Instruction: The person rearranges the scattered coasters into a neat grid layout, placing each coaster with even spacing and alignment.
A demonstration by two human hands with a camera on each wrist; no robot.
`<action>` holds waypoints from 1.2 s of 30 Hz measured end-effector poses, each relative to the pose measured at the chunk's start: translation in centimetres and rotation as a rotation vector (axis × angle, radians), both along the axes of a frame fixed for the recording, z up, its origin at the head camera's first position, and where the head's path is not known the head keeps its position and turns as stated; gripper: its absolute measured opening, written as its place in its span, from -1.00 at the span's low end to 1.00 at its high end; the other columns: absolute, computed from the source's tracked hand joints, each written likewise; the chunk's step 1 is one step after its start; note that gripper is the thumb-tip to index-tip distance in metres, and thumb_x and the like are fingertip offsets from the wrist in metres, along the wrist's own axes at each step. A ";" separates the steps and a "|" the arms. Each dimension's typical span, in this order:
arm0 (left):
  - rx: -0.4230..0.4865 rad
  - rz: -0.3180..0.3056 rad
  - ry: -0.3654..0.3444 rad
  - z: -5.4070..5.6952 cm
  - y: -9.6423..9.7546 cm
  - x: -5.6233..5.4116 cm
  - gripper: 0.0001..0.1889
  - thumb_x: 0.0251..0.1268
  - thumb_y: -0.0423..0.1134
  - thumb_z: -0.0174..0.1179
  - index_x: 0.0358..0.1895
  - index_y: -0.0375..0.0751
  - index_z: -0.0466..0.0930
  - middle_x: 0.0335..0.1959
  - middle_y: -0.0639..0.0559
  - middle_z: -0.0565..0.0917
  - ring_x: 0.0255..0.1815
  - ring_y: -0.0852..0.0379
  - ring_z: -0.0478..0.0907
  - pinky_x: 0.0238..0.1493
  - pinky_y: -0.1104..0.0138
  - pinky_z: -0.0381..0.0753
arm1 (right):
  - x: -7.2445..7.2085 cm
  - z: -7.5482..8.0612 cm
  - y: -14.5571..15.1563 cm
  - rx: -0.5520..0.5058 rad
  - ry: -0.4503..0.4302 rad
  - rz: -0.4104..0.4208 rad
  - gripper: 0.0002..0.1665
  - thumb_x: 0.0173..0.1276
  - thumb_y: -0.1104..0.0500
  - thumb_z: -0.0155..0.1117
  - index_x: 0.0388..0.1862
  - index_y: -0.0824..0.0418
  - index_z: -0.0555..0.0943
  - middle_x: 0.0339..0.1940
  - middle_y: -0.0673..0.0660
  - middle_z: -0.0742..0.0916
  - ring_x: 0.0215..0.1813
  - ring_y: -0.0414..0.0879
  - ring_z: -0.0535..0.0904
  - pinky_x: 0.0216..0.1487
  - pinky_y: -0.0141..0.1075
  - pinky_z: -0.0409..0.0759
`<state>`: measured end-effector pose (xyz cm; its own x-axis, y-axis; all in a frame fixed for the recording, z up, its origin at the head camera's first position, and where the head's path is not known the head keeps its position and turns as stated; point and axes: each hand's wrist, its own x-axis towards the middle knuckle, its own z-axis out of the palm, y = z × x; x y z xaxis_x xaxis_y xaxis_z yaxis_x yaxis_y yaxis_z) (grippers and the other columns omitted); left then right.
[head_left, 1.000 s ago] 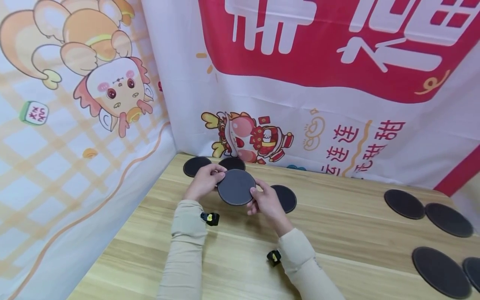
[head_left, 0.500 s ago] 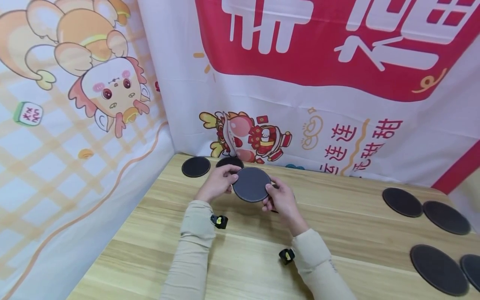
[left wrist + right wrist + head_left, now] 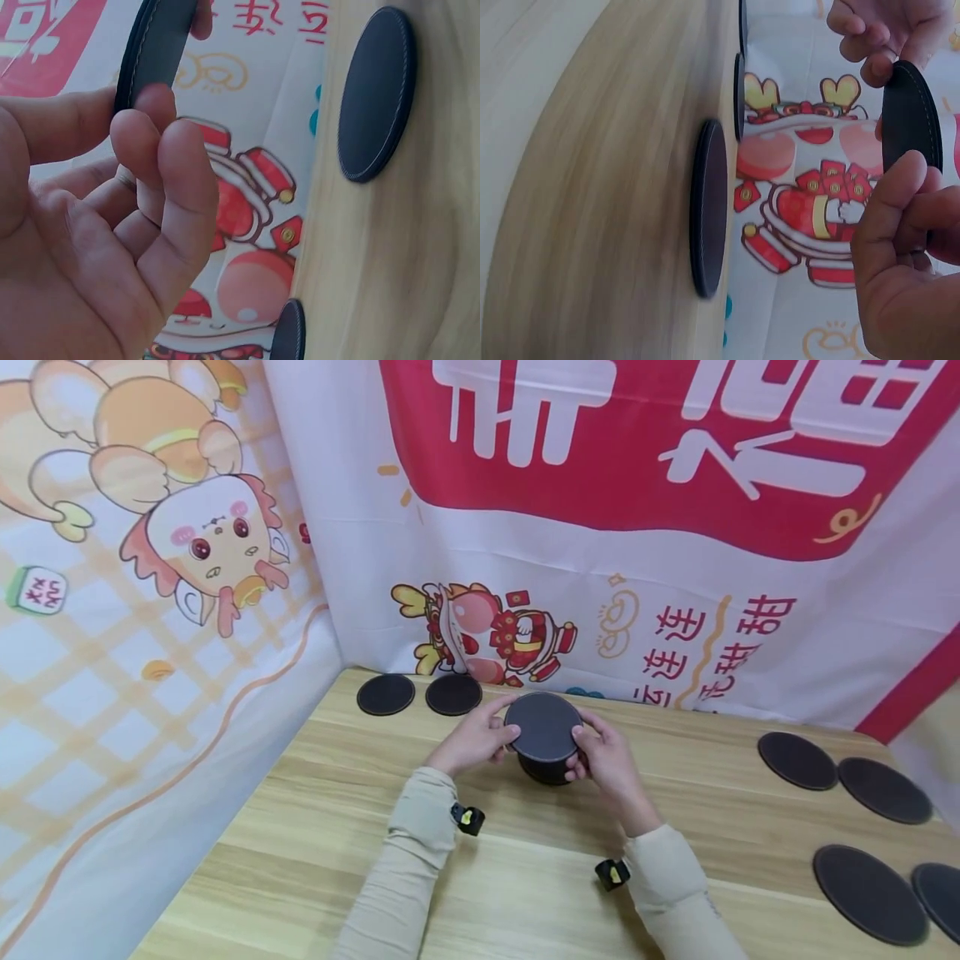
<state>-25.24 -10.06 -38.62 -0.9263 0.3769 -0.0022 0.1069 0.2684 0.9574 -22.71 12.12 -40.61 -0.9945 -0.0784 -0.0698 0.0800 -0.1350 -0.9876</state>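
A round black leather coaster (image 3: pixel 543 727) with a stitched rim is held level between both hands above the wooden table. My left hand (image 3: pixel 480 737) pinches its left edge between thumb and fingers; my right hand (image 3: pixel 609 767) pinches the right edge. Directly beneath, another black coaster (image 3: pixel 546 772) lies on the table, mostly covered in the head view. Both wrist views show a gap between the held coaster (image 3: pixel 909 124) and the coaster on the table (image 3: pixel 711 210). In the left wrist view the raised coaster (image 3: pixel 161 52) is seen almost edge-on.
Two coasters, one at the far left corner (image 3: pixel 386 694) and one beside it (image 3: pixel 453 694), lie near the back curtain (image 3: pixel 352 552). Several more lie at the right, including a large-looking one (image 3: pixel 870 893) and a pair farther back (image 3: pixel 797 761). Printed cloth (image 3: pixel 150 693) bounds the left side.
Both hands have carried the coaster to the right, from beside the table coaster to right above it. The second coaster at the back left has come into full view.
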 end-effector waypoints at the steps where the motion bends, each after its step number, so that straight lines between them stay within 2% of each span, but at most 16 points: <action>1: 0.003 -0.010 -0.007 -0.1 0.3 0.0 -0.38 0.50 -0.43 0.12 0.56 -0.19 0.21 -0.54 -0.17 0.54 -0.65 0.11 0.47 -0.49 0.31 0.54 | 0.1 0.0 0.4 0.015 0.001 0.001 -0.47 0.63 0.30 -0.04 0.52 0.30 0.29 -0.69 0.08 0.57 -0.71 -0.21 0.41 -0.58 -0.34 0.61; 3: 0.016 -0.023 -0.021 -0.3 0.9 0.1 -0.37 0.49 -0.44 0.11 0.57 -0.18 0.19 -0.52 -0.25 0.54 -0.66 0.11 0.46 -0.50 0.30 0.53 | 0.2 -0.1 1.3 0.047 0.012 0.005 -0.46 0.63 0.29 -0.03 0.53 0.29 0.29 -0.70 0.08 0.57 -0.70 -0.20 0.42 -0.58 -0.34 0.59; 6: 0.013 -0.013 -0.026 -0.6 1.7 0.2 -0.37 0.50 -0.44 0.11 0.57 -0.14 0.20 -0.52 -0.25 0.57 -0.67 0.11 0.45 -0.53 0.30 0.52 | 0.2 -0.2 2.3 0.080 0.036 0.028 -0.46 0.63 0.28 -0.03 0.53 0.27 0.30 -0.67 0.13 0.59 -0.67 -0.18 0.45 -0.56 -0.32 0.60; 11: 0.007 0.027 -0.014 -0.8 3.2 0.5 -0.37 0.50 -0.43 0.12 0.57 -0.11 0.21 -0.52 -0.10 0.62 -0.69 0.12 0.43 -0.56 0.32 0.52 | 0.1 0.3 3.8 0.123 0.073 0.070 -0.48 0.64 0.29 -0.06 0.52 0.31 0.29 -0.61 0.21 0.60 -0.62 -0.15 0.48 -0.49 -0.27 0.64; 18: 0.038 0.044 0.016 -0.5 5.3 0.8 -0.39 0.49 -0.43 0.13 0.55 -0.14 0.23 -0.54 -0.10 0.59 -0.71 0.10 0.43 -0.57 0.26 0.56 | 0.0 0.7 5.9 0.175 0.079 0.085 -0.46 0.66 0.27 -0.09 0.53 0.36 0.23 -0.61 0.12 0.58 -0.59 -0.19 0.50 -0.41 -0.25 0.69; 27: 0.094 0.020 -0.007 -0.4 8.5 0.1 -0.38 0.51 -0.42 0.11 0.57 -0.08 0.22 -0.52 -0.14 0.56 -0.68 0.13 0.43 -0.52 0.32 0.58 | 0.0 0.8 8.8 0.170 0.112 0.036 -0.46 0.66 0.28 -0.09 0.54 0.37 0.22 -0.64 0.09 0.57 -0.63 -0.20 0.48 -0.38 -0.22 0.71; 32: 0.074 0.017 -0.011 -0.7 9.8 -0.3 -0.38 0.52 -0.40 0.11 0.57 -0.04 0.22 -0.49 -0.22 0.60 -0.69 0.14 0.42 -0.53 0.33 0.58 | -0.3 0.9 10.1 0.197 0.107 0.028 -0.46 0.66 0.28 -0.09 0.54 0.36 0.23 -0.63 0.12 0.58 -0.62 -0.20 0.48 -0.41 -0.24 0.70; 36: 0.058 0.016 0.000 -1.1 10.7 -0.5 -0.38 0.51 -0.41 0.12 0.56 -0.04 0.24 -0.51 -0.19 0.62 -0.72 0.14 0.42 -0.58 0.34 0.56 | -0.6 0.8 11.0 0.228 0.104 0.032 -0.48 0.66 0.28 -0.09 0.52 0.34 0.27 -0.61 0.15 0.56 -0.62 -0.19 0.47 -0.43 -0.25 0.69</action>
